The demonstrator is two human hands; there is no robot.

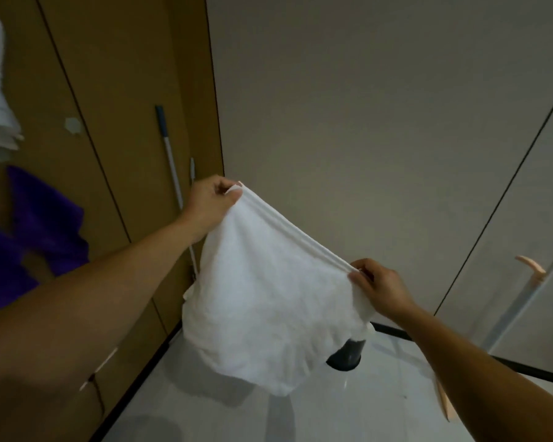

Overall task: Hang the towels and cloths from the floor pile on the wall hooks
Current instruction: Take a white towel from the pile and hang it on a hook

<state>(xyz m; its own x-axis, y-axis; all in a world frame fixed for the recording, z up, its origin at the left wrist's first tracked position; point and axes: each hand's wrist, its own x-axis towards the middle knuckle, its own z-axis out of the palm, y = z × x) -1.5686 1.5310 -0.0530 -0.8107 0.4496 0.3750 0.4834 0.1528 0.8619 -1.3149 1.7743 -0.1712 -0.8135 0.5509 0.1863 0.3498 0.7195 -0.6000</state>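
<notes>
White towel [268, 298]: airborne, top hem stretched taut between both grips, body hanging below them over the floor [205, 416]. Left grip [211, 200]: thumb and fingers pinch the hem's higher, left end. Right grip [379, 287]: thumb and fingers pinch the hem's lower, right end.

Your white towel [268, 298] hides the top of the dark container [345, 357]; the purple cloth [45, 224] runs off the left edge.
</notes>
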